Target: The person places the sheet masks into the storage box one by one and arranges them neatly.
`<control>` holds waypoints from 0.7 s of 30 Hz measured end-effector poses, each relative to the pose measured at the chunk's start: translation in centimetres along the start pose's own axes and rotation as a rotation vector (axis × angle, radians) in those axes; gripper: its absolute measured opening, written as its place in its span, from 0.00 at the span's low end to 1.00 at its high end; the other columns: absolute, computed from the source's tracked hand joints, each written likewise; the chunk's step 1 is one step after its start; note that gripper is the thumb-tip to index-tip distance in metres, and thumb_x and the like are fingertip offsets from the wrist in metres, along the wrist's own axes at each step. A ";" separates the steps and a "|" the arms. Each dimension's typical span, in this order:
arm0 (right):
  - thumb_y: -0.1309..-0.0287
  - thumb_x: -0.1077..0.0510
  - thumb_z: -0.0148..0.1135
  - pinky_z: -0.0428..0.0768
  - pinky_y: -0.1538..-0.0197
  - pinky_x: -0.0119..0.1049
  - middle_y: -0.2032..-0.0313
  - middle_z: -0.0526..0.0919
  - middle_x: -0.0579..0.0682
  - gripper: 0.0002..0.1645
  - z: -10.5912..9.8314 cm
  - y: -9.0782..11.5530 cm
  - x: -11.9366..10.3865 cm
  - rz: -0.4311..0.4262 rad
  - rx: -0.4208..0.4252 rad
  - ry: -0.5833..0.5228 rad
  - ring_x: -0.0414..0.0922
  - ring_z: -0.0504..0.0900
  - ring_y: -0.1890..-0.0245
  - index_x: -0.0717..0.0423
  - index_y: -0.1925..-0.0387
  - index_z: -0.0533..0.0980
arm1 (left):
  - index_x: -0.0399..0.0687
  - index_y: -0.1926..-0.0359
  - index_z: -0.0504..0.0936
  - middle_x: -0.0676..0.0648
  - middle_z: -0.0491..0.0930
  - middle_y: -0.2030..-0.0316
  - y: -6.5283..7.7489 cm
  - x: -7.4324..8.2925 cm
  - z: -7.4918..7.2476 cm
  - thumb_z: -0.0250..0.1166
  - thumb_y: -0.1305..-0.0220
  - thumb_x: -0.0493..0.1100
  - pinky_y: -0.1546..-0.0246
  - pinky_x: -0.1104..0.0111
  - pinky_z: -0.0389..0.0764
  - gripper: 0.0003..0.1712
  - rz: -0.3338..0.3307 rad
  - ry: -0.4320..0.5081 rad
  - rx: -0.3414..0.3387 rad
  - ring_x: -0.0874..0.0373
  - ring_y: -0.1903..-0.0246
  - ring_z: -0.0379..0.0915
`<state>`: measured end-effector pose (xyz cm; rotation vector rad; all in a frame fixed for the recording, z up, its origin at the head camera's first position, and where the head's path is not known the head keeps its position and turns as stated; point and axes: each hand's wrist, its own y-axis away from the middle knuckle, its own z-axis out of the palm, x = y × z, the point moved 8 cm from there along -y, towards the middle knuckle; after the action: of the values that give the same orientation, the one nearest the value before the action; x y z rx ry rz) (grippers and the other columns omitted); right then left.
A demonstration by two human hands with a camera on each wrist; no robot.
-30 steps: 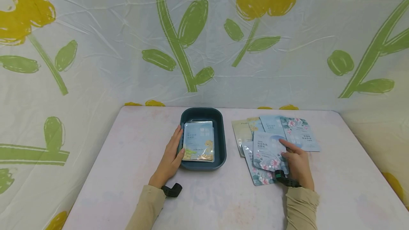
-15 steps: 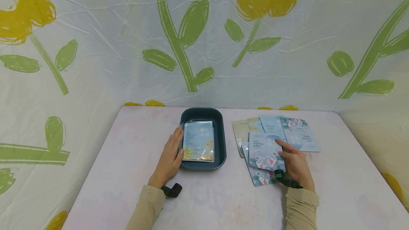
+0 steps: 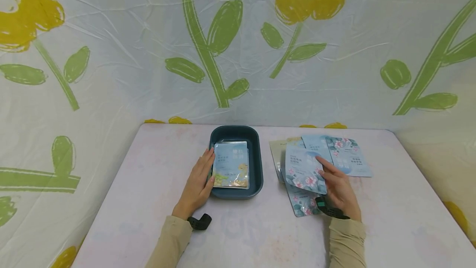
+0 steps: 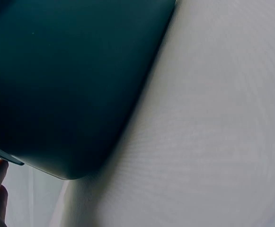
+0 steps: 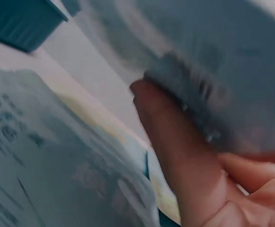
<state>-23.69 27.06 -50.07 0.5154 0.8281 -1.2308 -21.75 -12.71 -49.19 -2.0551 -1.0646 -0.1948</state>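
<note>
A light-blue sachet [image 3: 304,168] with pink flowers is pinched along its right side by my right hand [image 3: 340,189], above several other sachets. In the right wrist view the thumb [image 5: 168,132] lies against the blurred held sachet [image 5: 217,52]. My left hand [image 3: 195,183] rests against the left side of a dark teal tray [image 3: 256,156], its fingers fairly straight along the wall and the thumb near the rim. A blue-and-yellow sachet [image 3: 230,164] lies on top of a small stack inside the tray. The left wrist view shows mostly the tray's outer wall [image 4: 75,85].
Right of the tray, a beige sachet [image 3: 278,156], a plain blue one [image 3: 316,144] and a floral one [image 3: 349,156] overlap on the pale table [image 3: 253,235]. Another floral sachet [image 3: 303,206] lies partly under the held one. A flower-printed cloth [image 3: 141,53] hangs behind.
My right hand has moved left and slightly up, and the held sachet has shifted with it, tilting and covering more of the beige sachet. The left hand and tray look unchanged.
</note>
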 end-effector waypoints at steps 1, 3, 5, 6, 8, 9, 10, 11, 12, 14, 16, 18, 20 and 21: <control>0.29 0.76 0.37 0.81 0.48 0.34 0.35 0.73 0.52 0.32 0.2 -0.1 0.0 -0.011 -0.014 -0.011 0.46 0.79 0.41 0.65 0.25 0.54 | 0.31 0.27 0.58 0.40 0.54 0.25 0.0 0.0 0.0 0.36 0.23 0.56 0.27 0.48 0.50 0.38 -0.002 0.002 0.000 0.40 0.26 0.48; 0.30 0.78 0.36 0.80 0.47 0.31 0.34 0.71 0.52 0.33 0.6 -0.3 0.1 -0.035 -0.031 -0.003 0.44 0.77 0.39 0.67 0.25 0.53 | 0.32 0.27 0.58 0.40 0.54 0.25 0.0 -0.1 0.0 0.37 0.24 0.55 0.28 0.46 0.51 0.37 -0.002 0.005 0.002 0.39 0.26 0.48; 0.31 0.79 0.35 0.81 0.53 0.25 0.32 0.69 0.51 0.34 1.0 -0.5 0.2 -0.040 -0.043 -0.001 0.42 0.76 0.39 0.67 0.25 0.52 | 0.32 0.27 0.58 0.41 0.54 0.25 0.0 -0.1 0.0 0.39 0.24 0.53 0.29 0.44 0.52 0.36 -0.003 0.009 0.003 0.39 0.26 0.48; 0.31 0.80 0.35 0.81 0.58 0.23 0.32 0.68 0.50 0.35 1.2 -0.6 0.3 -0.036 -0.053 0.000 0.41 0.77 0.40 0.66 0.25 0.52 | 0.32 0.27 0.58 0.41 0.54 0.25 0.0 -0.1 0.0 0.40 0.25 0.52 0.29 0.44 0.52 0.36 -0.003 0.012 0.003 0.39 0.26 0.48; 0.32 0.80 0.33 0.79 0.69 0.21 0.30 0.65 0.49 0.37 1.8 -0.6 0.5 -0.011 -0.081 -0.005 0.39 0.82 0.50 0.63 0.24 0.50 | 0.32 0.27 0.58 0.41 0.54 0.25 0.0 -0.1 0.0 0.42 0.26 0.51 0.30 0.43 0.53 0.35 -0.005 0.013 0.003 0.39 0.26 0.48; 0.32 0.80 0.33 0.77 0.74 0.21 0.29 0.63 0.49 0.38 2.2 -0.7 0.5 0.003 -0.096 -0.006 0.39 0.83 0.54 0.61 0.23 0.48 | 0.32 0.27 0.58 0.41 0.54 0.25 0.0 -0.1 0.0 0.43 0.26 0.49 0.30 0.43 0.53 0.35 -0.006 0.015 0.002 0.40 0.26 0.48; 0.32 0.80 0.33 0.73 0.79 0.23 0.27 0.60 0.48 0.39 2.5 -0.8 0.6 0.016 -0.113 -0.006 0.38 0.84 0.58 0.60 0.22 0.47 | 0.32 0.27 0.58 0.41 0.54 0.24 0.1 -0.1 0.0 0.44 0.27 0.48 0.30 0.43 0.53 0.35 -0.008 0.016 0.002 0.40 0.26 0.48; 0.32 0.80 0.33 0.72 0.80 0.23 0.25 0.55 0.48 0.40 2.9 -0.9 0.7 0.025 -0.131 -0.003 0.38 0.84 0.59 0.59 0.22 0.44 | 0.32 0.26 0.58 0.41 0.54 0.24 0.1 -0.2 0.0 0.46 0.28 0.46 0.30 0.43 0.52 0.35 -0.009 0.018 0.001 0.40 0.26 0.48; 0.32 0.80 0.34 0.71 0.81 0.23 0.24 0.51 0.48 0.41 3.2 -1.0 0.8 0.034 -0.141 -0.002 0.37 0.84 0.64 0.58 0.22 0.43 | 0.33 0.26 0.58 0.41 0.54 0.24 0.1 -0.2 0.1 0.47 0.29 0.45 0.30 0.43 0.52 0.35 -0.008 0.019 0.001 0.40 0.26 0.47; 0.33 0.81 0.34 0.75 0.76 0.22 0.22 0.42 0.50 0.43 3.9 -1.5 0.8 0.037 -0.162 0.001 0.36 0.83 0.59 0.58 0.22 0.40 | 0.34 0.26 0.57 0.41 0.54 0.25 0.1 -0.2 0.1 0.49 0.32 0.42 0.29 0.44 0.52 0.36 -0.007 0.027 0.002 0.41 0.26 0.47; 0.35 0.82 0.33 0.79 0.67 0.22 0.21 0.34 0.49 0.44 4.6 -2.0 0.9 0.040 -0.170 0.003 0.35 0.81 0.55 0.59 0.22 0.39 | 0.35 0.25 0.57 0.40 0.55 0.25 0.1 -0.2 0.1 0.51 0.33 0.40 0.29 0.44 0.52 0.37 -0.004 0.029 0.006 0.41 0.26 0.47; 0.36 0.83 0.33 0.81 0.58 0.24 0.21 0.29 0.50 0.45 5.2 -2.5 0.9 0.046 -0.166 0.002 0.35 0.79 0.61 0.59 0.22 0.39 | 0.35 0.25 0.57 0.40 0.55 0.25 0.1 -0.2 0.1 0.51 0.34 0.40 0.29 0.45 0.51 0.37 -0.001 0.030 0.008 0.42 0.26 0.47; 0.37 0.84 0.33 0.81 0.53 0.26 0.22 0.26 0.51 0.46 5.9 -2.9 0.9 0.042 -0.180 0.006 0.35 0.73 0.70 0.59 0.22 0.39 | 0.34 0.26 0.58 0.40 0.55 0.25 0.1 -0.2 0.1 0.52 0.34 0.39 0.28 0.46 0.51 0.36 0.000 0.030 0.012 0.42 0.26 0.47; 0.37 0.84 0.32 0.81 0.53 0.27 0.22 0.26 0.50 0.46 6.1 -3.1 0.9 0.043 -0.184 0.008 0.35 0.74 0.69 0.59 0.22 0.39 | 0.33 0.26 0.58 0.40 0.55 0.25 0.1 -0.3 0.1 0.51 0.34 0.40 0.28 0.47 0.50 0.36 -0.002 0.030 0.012 0.42 0.25 0.46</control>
<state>-24.91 21.08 -46.74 0.3874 0.9224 -1.1016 -21.83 -12.85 -49.47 -2.0348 -1.0476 -0.2191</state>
